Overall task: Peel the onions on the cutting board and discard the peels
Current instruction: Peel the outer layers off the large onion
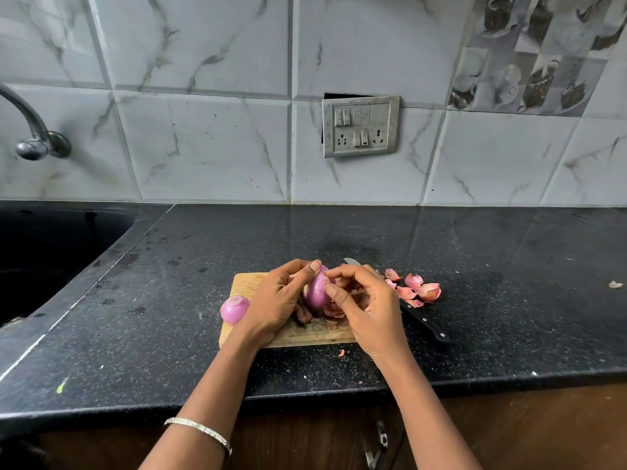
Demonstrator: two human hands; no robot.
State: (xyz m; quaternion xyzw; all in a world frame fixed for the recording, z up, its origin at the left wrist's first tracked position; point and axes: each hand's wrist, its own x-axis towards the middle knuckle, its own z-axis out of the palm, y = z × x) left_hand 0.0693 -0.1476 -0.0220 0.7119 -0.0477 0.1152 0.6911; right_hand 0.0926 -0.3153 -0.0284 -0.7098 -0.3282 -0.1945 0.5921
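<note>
Fingers: left hand (276, 300) gripped the red onion (317, 290) above the cutting board (249, 283); right hand (364, 305) pinched its skin.
Slip risk: the smooth bulb could squirt free.
Peeled onion (234, 309): at the board's left edge, could roll onto the desk (475, 317).
Knife (424, 322): beside the right wrist, easily bumped.
Peels (419, 288): heaped beyond the board, not discarded.

Onion (317, 289): purple, glossy, mostly stripped of dry skin; held upright above the cutting board (249, 283), gripped between both hands.

Second onion (234, 309): purple, peeled, pale cut top showing; lies at the board's left edge, partly overhanging it.

Cutting board: pale wood, rectangular, flat on the black worktop; near side soiled with dark debris.

Peels (419, 288): pink-orange, papery, curled; a loose heap on the worktop just right of the board. More peel scraps (334, 311) on the board beneath the held onion.
</note>
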